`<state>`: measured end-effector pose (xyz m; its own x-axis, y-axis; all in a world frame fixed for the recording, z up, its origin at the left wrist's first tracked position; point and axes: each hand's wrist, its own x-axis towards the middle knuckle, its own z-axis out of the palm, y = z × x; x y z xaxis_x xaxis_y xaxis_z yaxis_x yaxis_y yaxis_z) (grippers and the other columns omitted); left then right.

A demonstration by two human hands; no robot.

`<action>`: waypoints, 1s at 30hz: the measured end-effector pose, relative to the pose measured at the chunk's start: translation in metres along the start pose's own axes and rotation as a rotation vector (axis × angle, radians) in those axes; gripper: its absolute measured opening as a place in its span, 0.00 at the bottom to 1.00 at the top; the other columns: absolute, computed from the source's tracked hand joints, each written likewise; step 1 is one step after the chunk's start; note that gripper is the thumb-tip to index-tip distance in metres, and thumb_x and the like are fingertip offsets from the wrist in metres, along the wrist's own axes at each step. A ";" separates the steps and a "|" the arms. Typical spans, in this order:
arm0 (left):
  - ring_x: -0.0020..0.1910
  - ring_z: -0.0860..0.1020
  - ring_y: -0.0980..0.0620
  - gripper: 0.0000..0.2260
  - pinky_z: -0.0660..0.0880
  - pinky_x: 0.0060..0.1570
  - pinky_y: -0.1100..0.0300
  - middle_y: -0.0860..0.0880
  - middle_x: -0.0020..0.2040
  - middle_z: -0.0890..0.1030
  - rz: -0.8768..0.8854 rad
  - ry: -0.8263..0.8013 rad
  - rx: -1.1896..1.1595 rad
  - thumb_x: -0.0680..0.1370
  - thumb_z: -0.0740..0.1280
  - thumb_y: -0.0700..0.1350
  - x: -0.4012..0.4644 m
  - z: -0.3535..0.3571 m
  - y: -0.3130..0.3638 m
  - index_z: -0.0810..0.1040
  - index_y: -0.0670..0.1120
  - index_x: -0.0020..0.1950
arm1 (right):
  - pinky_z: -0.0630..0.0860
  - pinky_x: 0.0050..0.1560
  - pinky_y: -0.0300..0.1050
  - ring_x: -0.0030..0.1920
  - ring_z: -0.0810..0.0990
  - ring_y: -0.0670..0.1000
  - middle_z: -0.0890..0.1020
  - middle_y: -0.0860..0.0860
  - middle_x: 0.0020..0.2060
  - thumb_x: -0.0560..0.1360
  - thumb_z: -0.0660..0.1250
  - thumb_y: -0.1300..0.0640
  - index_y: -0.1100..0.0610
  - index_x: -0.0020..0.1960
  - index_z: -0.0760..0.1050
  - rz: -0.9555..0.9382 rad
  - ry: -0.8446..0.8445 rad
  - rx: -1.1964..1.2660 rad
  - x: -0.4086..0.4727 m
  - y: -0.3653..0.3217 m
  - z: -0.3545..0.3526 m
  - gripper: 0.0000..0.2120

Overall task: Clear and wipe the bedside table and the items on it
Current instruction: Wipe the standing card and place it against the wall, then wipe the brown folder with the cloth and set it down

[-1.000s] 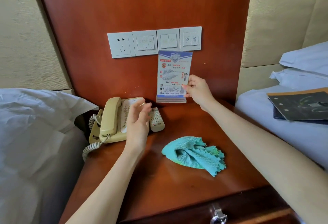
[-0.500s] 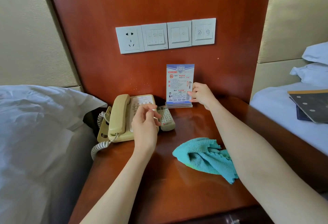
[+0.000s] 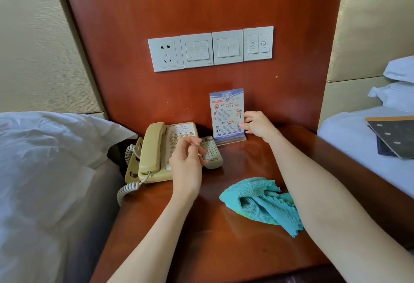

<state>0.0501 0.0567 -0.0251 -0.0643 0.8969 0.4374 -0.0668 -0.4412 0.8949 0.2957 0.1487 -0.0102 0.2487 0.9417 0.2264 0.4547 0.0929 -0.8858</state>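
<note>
My right hand (image 3: 257,125) pinches the acrylic sign stand (image 3: 227,115), upright at the worktop (image 3: 224,249) rear. Left hand (image 3: 187,161) hovers loosely curled, holding nothing, over telephone (image 3: 156,152) and remote (image 3: 211,152). Teal cloth (image 3: 259,202) lies beneath my right forearm.

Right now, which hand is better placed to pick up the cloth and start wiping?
Left, probably. The left hand hangs over the phone and remote, with only something small between its fingers. The right hand is holding the sign stand at the back, though its forearm passes right beside the cloth.
</note>
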 end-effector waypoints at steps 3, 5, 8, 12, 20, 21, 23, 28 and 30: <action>0.25 0.71 0.59 0.12 0.67 0.27 0.70 0.55 0.29 0.77 0.019 0.004 0.012 0.79 0.55 0.34 0.001 -0.001 -0.001 0.76 0.45 0.45 | 0.75 0.52 0.45 0.51 0.80 0.51 0.82 0.52 0.48 0.73 0.69 0.66 0.57 0.61 0.76 0.004 0.096 -0.060 -0.006 -0.005 -0.009 0.17; 0.25 0.71 0.59 0.12 0.67 0.27 0.70 0.55 0.29 0.76 0.024 0.000 0.019 0.79 0.55 0.34 0.001 -0.001 -0.001 0.76 0.45 0.45 | 0.73 0.49 0.41 0.51 0.79 0.51 0.81 0.51 0.48 0.73 0.69 0.66 0.57 0.60 0.77 -0.025 0.163 -0.094 -0.014 -0.012 -0.017 0.16; 0.25 0.71 0.60 0.13 0.67 0.26 0.70 0.56 0.28 0.76 0.017 -0.002 0.032 0.79 0.55 0.34 0.000 -0.002 0.000 0.76 0.47 0.44 | 0.72 0.46 0.36 0.49 0.79 0.46 0.82 0.48 0.46 0.75 0.67 0.63 0.54 0.51 0.81 -0.109 0.241 -0.137 -0.035 -0.028 -0.030 0.09; 0.26 0.70 0.59 0.13 0.68 0.28 0.68 0.55 0.28 0.76 0.062 -0.018 0.081 0.79 0.56 0.35 -0.004 -0.005 0.006 0.75 0.48 0.43 | 0.73 0.43 0.35 0.43 0.81 0.44 0.82 0.43 0.42 0.76 0.66 0.61 0.51 0.45 0.81 -0.176 0.249 -0.122 -0.080 -0.051 -0.051 0.07; 0.32 0.74 0.58 0.12 0.71 0.33 0.66 0.54 0.32 0.78 0.132 -0.233 0.201 0.81 0.57 0.37 -0.027 0.015 0.025 0.75 0.51 0.45 | 0.70 0.43 0.31 0.43 0.80 0.43 0.82 0.45 0.39 0.75 0.66 0.63 0.49 0.42 0.80 -0.248 0.339 -0.147 -0.173 -0.061 -0.125 0.10; 0.33 0.75 0.57 0.11 0.72 0.34 0.65 0.53 0.33 0.79 0.144 -0.289 0.238 0.81 0.57 0.39 -0.028 0.024 0.030 0.75 0.52 0.45 | 0.70 0.42 0.30 0.42 0.81 0.44 0.83 0.46 0.38 0.75 0.65 0.65 0.49 0.40 0.79 -0.247 0.362 -0.145 -0.181 -0.058 -0.136 0.12; 0.34 0.75 0.60 0.11 0.71 0.35 0.67 0.54 0.34 0.79 0.178 -0.376 0.300 0.80 0.59 0.40 -0.030 0.046 0.040 0.75 0.53 0.44 | 0.71 0.38 0.28 0.41 0.80 0.46 0.83 0.48 0.37 0.74 0.64 0.66 0.49 0.39 0.78 -0.236 0.409 -0.165 -0.198 -0.052 -0.160 0.14; 0.40 0.77 0.54 0.09 0.71 0.38 0.65 0.52 0.40 0.81 0.139 -0.625 0.388 0.79 0.59 0.39 -0.037 0.119 0.058 0.74 0.51 0.47 | 0.70 0.37 0.27 0.40 0.78 0.41 0.82 0.46 0.39 0.75 0.64 0.65 0.49 0.39 0.78 -0.149 0.539 -0.298 -0.224 -0.022 -0.218 0.13; 0.40 0.78 0.53 0.08 0.70 0.34 0.69 0.51 0.41 0.81 0.134 -0.650 0.410 0.79 0.59 0.39 -0.042 0.149 0.060 0.75 0.50 0.48 | 0.67 0.36 0.24 0.41 0.78 0.45 0.81 0.47 0.41 0.75 0.62 0.66 0.51 0.41 0.79 -0.108 0.600 -0.336 -0.233 -0.007 -0.239 0.13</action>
<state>0.1968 -0.0038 0.0232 0.5595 0.7287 0.3949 0.2816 -0.6152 0.7363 0.4390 -0.1488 0.0403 0.5728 0.5828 0.5764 0.7193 -0.0201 -0.6944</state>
